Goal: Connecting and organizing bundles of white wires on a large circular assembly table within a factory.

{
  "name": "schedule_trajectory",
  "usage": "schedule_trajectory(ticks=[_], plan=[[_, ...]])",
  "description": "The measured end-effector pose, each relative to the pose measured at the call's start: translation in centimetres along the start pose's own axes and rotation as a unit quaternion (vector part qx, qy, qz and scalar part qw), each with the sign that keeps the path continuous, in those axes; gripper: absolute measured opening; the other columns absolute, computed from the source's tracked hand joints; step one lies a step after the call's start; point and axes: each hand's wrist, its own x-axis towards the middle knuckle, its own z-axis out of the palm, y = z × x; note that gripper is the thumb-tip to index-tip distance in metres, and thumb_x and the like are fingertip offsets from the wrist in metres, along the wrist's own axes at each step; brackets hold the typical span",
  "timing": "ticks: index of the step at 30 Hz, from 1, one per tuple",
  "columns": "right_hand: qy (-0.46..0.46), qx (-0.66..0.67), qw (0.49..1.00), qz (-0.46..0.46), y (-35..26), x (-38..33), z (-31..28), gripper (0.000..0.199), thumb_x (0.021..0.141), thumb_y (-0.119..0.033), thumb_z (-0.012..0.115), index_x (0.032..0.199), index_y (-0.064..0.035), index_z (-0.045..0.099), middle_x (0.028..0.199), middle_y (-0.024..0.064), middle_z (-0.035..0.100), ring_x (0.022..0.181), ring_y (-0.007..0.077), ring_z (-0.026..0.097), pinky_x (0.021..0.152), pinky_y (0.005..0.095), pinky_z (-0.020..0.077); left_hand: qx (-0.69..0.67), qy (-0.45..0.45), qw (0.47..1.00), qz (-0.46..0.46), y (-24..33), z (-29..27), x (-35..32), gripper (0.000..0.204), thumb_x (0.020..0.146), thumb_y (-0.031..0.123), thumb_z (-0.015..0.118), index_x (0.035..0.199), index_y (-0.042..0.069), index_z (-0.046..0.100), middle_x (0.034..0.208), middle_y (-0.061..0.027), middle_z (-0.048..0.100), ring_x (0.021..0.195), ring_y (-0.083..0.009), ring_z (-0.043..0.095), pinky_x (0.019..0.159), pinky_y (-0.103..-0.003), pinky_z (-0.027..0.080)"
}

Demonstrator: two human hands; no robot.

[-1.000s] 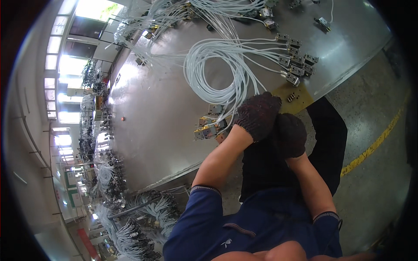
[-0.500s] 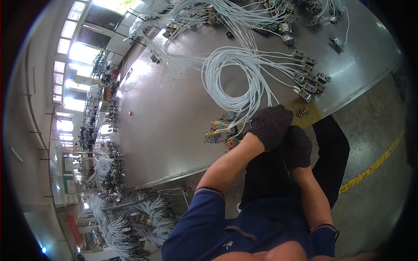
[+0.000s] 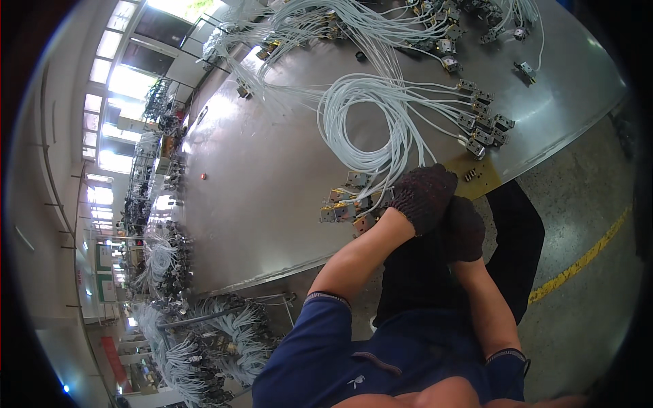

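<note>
My left hand [image 3: 425, 197], in a dark knitted glove, is curled at the table's near edge. A white cable from the coil [image 3: 333, 129] runs down to its knuckles; the fingers hide what they grip. Close against it, lower and to the right, is my right hand [image 3: 464, 231], also gloved and closed, its contents hidden. Metal-cased connectors [image 3: 345, 204] on cable ends lie just left of my left hand. More connectors [image 3: 484, 126] from the same coil are grouped at the upper right.
The hands are beside a yellowish board [image 3: 484, 178] with small brass-coloured pieces [image 3: 471, 175]. Heaps of white cables [image 3: 354, 20] cover the far side of the metal table [image 3: 258, 204]. A rack of hanging cables [image 3: 197, 340] stands at lower left. A yellow line [image 3: 578, 265] marks the floor.
My right hand has shifted very slightly to the left. My left hand, the coil and the connectors look nearly unchanged.
</note>
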Motion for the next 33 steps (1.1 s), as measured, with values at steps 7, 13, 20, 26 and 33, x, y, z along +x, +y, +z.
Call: schedule_trajectory(ticks=[7, 13, 20, 26, 33], plan=[[-0.108, 0.354, 0.857, 0.359, 3.3, -0.3, 0.4, 0.015, 0.089, -0.009, 0.070, 0.103, -0.0053, 0.068, 0.088, 0.0114, 0.065, 0.080, 0.0266, 0.068, 0.071, 0.0367, 0.0536, -0.009, -0.005, 1.000, 0.005, -0.1, 0.1, -0.1, 0.017, 0.086, 0.017, 0.064, 0.098, 0.006, 0.070, 0.100, -0.0190, 0.070, 0.095, -0.0371, 0.071, 0.081, -0.046, 0.057], [-0.184, 0.463, 0.836, 0.231, 4.4, -0.3, 0.6, 0.028, 0.101, -0.022, 0.061, 0.120, -0.0018, 0.062, 0.114, 0.0097, 0.069, 0.094, 0.0215, 0.070, 0.082, 0.0357, 0.0585, 0.022, 0.004, 1.000, 0.021, -0.4, 0.6, -0.3, 0.023, 0.085, 0.018, 0.061, 0.104, 0.008, 0.066, 0.098, -0.0157, 0.065, 0.091, -0.0363, 0.069, 0.077, -0.047, 0.055], [-0.134, 0.451, 0.779, 0.415, 2.7, 0.9, -0.7, 0.029, 0.101, -0.025, 0.062, 0.119, -0.0018, 0.062, 0.101, 0.0081, 0.069, 0.088, 0.0181, 0.069, 0.078, 0.0339, 0.0574, 0.007, 0.013, 1.000, 0.024, -0.4, 0.9, -0.2, 0.021, 0.085, 0.018, 0.061, 0.103, 0.008, 0.066, 0.096, -0.0159, 0.066, 0.090, -0.0359, 0.069, 0.077, -0.046, 0.055], [-0.086, 0.249, 0.910, 0.321, 1.6, 0.4, -0.2, 0.030, 0.094, -0.019, 0.068, 0.117, -0.0018, 0.059, 0.103, 0.0115, 0.067, 0.094, 0.0208, 0.067, 0.079, 0.0364, 0.0552, -0.008, 0.006, 1.000, 0.014, -0.3, 0.7, -0.1, 0.021, 0.086, 0.018, 0.061, 0.103, 0.008, 0.067, 0.095, -0.0164, 0.066, 0.089, -0.0357, 0.069, 0.077, -0.046, 0.055], [-0.022, 0.104, 0.988, 0.111, 0.5, 0.3, -0.6, 0.032, 0.091, -0.010, 0.068, 0.120, -0.0045, 0.055, 0.106, 0.0195, 0.061, 0.100, 0.0396, 0.064, 0.085, 0.0430, 0.0526, -0.007, 0.039, 0.999, 0.029, -0.4, 0.7, -0.3, 0.020, 0.086, 0.018, 0.060, 0.102, 0.008, 0.066, 0.094, -0.0159, 0.066, 0.089, -0.0350, 0.069, 0.076, -0.045, 0.054]])
